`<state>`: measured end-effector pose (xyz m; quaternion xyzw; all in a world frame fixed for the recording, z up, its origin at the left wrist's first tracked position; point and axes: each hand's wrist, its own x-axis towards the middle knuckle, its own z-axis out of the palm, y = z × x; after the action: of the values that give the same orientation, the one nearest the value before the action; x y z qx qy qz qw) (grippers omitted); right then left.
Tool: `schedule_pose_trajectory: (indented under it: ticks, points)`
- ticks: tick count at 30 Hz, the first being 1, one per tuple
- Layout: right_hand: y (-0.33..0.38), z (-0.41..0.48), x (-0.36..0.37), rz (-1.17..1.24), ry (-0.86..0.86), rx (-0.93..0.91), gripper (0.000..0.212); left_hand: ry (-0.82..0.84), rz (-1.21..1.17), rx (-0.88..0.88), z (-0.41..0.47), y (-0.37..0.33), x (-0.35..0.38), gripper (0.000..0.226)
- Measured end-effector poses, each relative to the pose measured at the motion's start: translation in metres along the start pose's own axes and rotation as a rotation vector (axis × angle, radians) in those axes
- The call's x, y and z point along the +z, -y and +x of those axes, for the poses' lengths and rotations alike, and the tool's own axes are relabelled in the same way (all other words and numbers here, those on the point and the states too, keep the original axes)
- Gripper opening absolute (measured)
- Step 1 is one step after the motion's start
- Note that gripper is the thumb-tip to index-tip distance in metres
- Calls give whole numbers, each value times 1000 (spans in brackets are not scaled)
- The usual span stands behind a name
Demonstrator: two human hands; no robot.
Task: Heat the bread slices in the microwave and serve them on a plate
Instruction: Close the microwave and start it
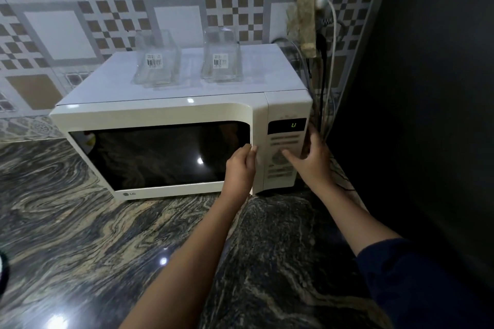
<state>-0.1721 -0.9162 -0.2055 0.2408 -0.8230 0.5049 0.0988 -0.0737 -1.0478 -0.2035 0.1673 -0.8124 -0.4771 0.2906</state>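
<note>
Fingers point(250, 151) of left hand point(240, 168) curled on door edge of white boxy microwave point(165, 115); right hand point(311, 160) spread loose against control panel point(284, 152). Dark window shut, standing far on swirled granite table point(80, 222).

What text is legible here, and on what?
"LG": lower left corner of the microwave door.
Green figure, maybe "0": display, not sure.
Control panel button labels: blurred, unreadable.
Barcode stickers on the two glass containers: too small to read.
</note>
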Motion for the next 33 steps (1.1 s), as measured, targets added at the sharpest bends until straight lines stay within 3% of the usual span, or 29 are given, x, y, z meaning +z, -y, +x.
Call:
schedule_pose_trajectory:
  ticks: [7, 17, 23, 28, 33]
  points:
    - [-22, -8, 8, -31, 135, 38, 80, -41, -20, -42, -6, -7, 3, 36]
    - [-29, -12, 14, -132, 140, -24, 82, -118, 0, -17, -9, -4, 9, 40]
    - [-15, -23, 15, -22, 146, 80, 95, -138, 23, -46, -10, -10, 10, 42]
    - [-12, -13, 11, 69, 174, 147, 67, -91, 15, -97, -12, -17, 4, 40]
    - [-7, -12, 7, 203, 178, 206, 58, -91, 14, -127, -10, -17, 3, 46]
